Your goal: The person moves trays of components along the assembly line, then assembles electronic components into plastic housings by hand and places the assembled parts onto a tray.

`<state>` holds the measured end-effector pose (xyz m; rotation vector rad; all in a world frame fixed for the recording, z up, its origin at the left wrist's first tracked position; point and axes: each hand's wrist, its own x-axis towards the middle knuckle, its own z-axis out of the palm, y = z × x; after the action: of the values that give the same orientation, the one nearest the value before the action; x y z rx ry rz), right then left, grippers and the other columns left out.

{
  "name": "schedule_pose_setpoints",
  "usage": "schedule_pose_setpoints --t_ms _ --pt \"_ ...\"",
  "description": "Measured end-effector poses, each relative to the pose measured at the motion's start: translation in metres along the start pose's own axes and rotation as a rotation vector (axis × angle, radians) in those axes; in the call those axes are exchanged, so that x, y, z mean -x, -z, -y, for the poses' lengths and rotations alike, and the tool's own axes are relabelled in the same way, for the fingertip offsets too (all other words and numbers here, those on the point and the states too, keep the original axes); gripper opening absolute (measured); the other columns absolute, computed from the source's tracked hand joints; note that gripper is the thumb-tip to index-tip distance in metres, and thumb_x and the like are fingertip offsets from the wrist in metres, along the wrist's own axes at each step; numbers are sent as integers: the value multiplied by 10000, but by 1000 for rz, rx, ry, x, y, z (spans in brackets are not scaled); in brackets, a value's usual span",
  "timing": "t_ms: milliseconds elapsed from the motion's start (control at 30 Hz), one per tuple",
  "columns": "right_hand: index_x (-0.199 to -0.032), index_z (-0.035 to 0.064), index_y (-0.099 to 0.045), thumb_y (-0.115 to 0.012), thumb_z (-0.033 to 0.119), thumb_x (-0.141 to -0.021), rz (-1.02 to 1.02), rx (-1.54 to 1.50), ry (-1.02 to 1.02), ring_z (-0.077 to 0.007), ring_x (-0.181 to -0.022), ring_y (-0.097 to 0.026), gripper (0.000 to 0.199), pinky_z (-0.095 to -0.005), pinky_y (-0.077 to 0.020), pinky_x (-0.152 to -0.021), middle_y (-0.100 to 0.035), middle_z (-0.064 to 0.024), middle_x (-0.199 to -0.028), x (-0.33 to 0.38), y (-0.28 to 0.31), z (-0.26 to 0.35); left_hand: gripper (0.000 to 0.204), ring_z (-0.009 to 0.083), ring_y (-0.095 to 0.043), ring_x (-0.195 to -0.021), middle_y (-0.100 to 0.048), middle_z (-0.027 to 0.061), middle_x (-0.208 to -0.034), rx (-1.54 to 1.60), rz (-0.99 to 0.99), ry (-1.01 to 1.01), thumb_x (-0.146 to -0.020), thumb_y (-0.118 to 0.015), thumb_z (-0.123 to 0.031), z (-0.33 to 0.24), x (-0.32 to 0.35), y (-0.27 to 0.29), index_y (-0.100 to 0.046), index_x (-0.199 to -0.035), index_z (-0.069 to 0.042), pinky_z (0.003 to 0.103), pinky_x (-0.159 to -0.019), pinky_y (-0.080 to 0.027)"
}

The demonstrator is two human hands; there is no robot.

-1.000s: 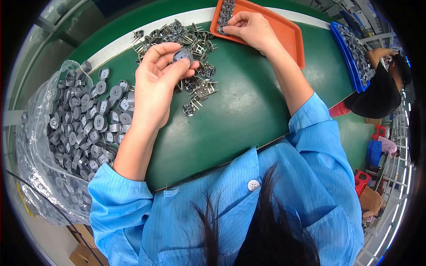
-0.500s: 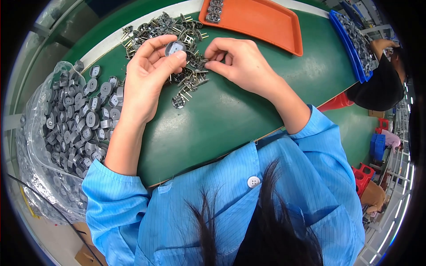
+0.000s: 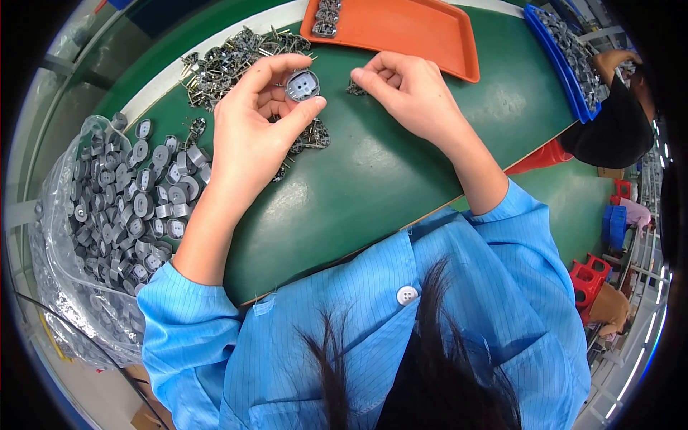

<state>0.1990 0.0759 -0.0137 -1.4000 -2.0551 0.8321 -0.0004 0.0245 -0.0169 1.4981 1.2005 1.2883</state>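
Grey round cap (image 3: pixel 302 84), pinched in left grip (image 3: pixel 251 136)

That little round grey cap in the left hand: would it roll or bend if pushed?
The round grey cap probably stays stiff: left hand pinches it by the rim undeformed. Likely light. On edge it might roll.

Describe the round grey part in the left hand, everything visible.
The round grey part is a small disc with a raised rim and dark holes in its face, plastic or metal by its look. The left hand pinches it by the edge between thumb and fingertips, face toward the camera, above the green table. Nothing else touches it.
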Motion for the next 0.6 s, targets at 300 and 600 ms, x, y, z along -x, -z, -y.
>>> schedule_pose_setpoints --t_ms 300,600 --pt "-937 52 -614 -735 129 -719 39 79 127 -224 -769 -582 261 -339 -478 -692 -589 -71 -776 12 -3 -1 338 77 -606 -749 -633 74 -912 34 7 24 -750 -711 24 8 3 6 -568 -1056 32 210 -674 -524" --pt "-911 36 -650 -682 100 -793 212 -312 88 -105 -622 -546 138 -251 -452 -581 -620 -19 -743 1 -1 9 360 95 -628 -747 -654 86 -904 44 15 38 -732 -735 2 8 3 8 -587 -1060 28 228 -690 -540"
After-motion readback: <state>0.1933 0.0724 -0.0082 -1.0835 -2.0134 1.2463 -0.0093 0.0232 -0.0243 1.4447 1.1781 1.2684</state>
